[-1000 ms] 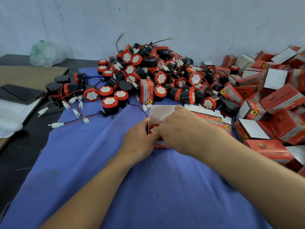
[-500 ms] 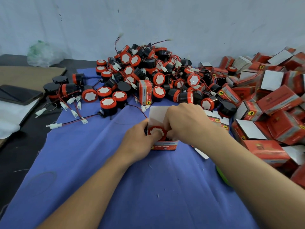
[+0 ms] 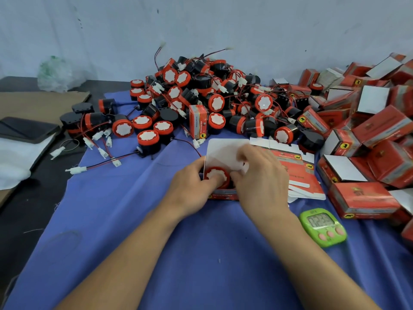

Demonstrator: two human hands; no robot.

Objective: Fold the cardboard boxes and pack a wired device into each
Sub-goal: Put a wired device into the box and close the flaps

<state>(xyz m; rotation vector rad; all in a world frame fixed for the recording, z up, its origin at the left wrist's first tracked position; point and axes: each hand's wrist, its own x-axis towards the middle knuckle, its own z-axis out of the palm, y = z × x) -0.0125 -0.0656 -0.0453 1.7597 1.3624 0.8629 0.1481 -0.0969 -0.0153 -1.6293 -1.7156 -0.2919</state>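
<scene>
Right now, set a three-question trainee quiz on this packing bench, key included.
1. True or false: the open box has its white flap folded shut over the wired device inside.
2. The green timer lies: A) on the blue cloth, near the packed boxes; B) inside the open box; C) on the white flap.
3. Fill in: the stack of flat box blanks lies to the ___ of the open box.
Key: 1 false, the flap is open; 2 A; 3 right.
</scene>
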